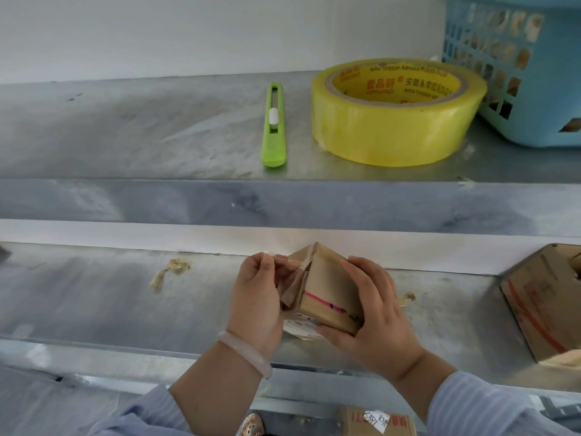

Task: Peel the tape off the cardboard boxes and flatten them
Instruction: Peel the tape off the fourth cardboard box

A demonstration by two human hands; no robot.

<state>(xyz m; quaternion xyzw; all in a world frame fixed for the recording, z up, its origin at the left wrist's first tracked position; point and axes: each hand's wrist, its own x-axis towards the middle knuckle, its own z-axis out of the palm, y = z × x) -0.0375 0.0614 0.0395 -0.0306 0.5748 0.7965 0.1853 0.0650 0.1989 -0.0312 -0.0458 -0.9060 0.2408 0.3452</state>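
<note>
A small brown cardboard box (327, 294) with a pink line on its side is held above the lower metal shelf (110, 297). My right hand (374, 313) grips the box from the right, fingers curled over its top and thumb under its front edge. My left hand (257, 297) pinches a strip of clear tape (284, 259) between thumb and fingertips at the box's left end, where a flap stands partly open.
On the upper shelf lie a green utility knife (274, 127), a big yellow tape roll (396, 111) and a blue plastic basket (515, 67). A larger cardboard box (544, 303) sits at the right on the lower shelf. Tape scraps (171, 270) lie at the left. Another box (377, 421) is below.
</note>
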